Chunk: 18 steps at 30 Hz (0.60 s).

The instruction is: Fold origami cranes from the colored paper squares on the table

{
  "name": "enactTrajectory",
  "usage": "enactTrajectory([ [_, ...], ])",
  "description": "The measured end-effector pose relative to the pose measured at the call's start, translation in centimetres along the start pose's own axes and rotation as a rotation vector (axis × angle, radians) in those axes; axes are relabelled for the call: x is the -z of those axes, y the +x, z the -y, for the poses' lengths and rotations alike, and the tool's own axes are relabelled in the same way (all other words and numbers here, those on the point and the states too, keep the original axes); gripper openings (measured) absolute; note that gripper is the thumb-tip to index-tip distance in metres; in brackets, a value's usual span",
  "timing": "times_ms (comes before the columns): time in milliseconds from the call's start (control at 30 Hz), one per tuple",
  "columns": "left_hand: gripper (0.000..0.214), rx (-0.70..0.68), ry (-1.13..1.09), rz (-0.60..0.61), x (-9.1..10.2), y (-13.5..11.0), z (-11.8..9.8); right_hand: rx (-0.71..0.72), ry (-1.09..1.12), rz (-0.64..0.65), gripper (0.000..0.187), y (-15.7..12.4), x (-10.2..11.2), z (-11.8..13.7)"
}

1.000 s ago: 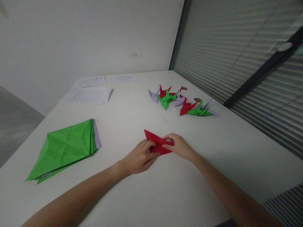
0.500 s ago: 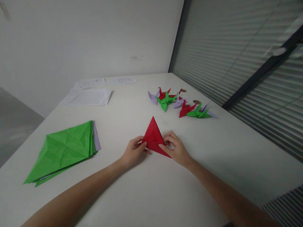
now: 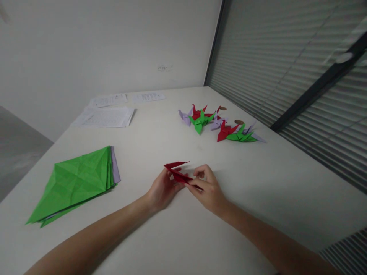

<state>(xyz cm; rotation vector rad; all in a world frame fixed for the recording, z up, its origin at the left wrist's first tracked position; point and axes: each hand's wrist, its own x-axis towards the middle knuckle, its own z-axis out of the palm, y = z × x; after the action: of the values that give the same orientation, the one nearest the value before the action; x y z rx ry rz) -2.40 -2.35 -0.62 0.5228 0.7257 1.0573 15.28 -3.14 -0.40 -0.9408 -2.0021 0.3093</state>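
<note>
A folded red paper (image 3: 178, 172) is held just above the white table (image 3: 183, 229) between both hands. My left hand (image 3: 162, 190) pinches its left side and my right hand (image 3: 205, 189) pinches its right side. The paper lies almost edge-on, its flaps parted at the left tip. A stack of creased square sheets, green on top (image 3: 76, 181) with a lilac edge beneath, lies to the left.
Several finished paper cranes (image 3: 218, 124) in red, green and lilac lie at the back right near the blinds (image 3: 286, 65). Printed white sheets (image 3: 104, 115) rest at the far left of the table. A grey wall (image 3: 100, 42) stands behind.
The red paper lay flat a second ago, then stood up as a triangle, and is now turned nearly edge-on with its flaps parted. Both hands stayed on it.
</note>
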Motion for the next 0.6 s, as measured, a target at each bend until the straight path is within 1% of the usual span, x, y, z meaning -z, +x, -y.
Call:
enactTrajectory([
  [33, 0.026, 0.015, -0.012, 0.010, 0.1, 0.0, 0.0, 0.028, -0.022, 0.026, 0.008, 0.0, 0.1, 0.3],
  [67, 0.027, 0.024, -0.024, 0.025, 0.2, 0.0, 0.0, 0.048, -0.042, 0.062, 0.014, 0.0, 0.2, 0.6],
  [133, 0.031, 0.023, -0.055, 0.054, 0.4, 0.0, 0.0, 0.071, -0.083, 0.149, 0.035, 0.2, 0.5, 1.0],
  [200, 0.034, 0.017, -0.095, 0.082, 0.4, 0.0, -0.1, 0.068, -0.132, 0.222, 0.047, 0.3, 0.8, 1.3],
  [300, 0.033, 0.019, -0.145, 0.097, 0.4, 0.0, -0.1, 0.033, -0.216, 0.292, 0.050, 0.3, 1.0, 1.4],
  [433, 0.022, -0.009, -0.106, 0.102, 0.3, 0.1, 0.1, -0.002, -0.314, 0.346, 0.049, 0.3, 0.9, 1.3],
  [500, 0.019, -0.018, -0.067, 0.099, 0.2, 0.0, 0.1, -0.014, -0.336, 0.370, 0.050, 0.3, 0.8, 1.2],
  [600, 0.021, -0.025, -0.021, 0.056, 0.0, -0.1, -0.2, -0.033, -0.315, 0.404, 0.053, 0.2, 0.6, 0.9],
])
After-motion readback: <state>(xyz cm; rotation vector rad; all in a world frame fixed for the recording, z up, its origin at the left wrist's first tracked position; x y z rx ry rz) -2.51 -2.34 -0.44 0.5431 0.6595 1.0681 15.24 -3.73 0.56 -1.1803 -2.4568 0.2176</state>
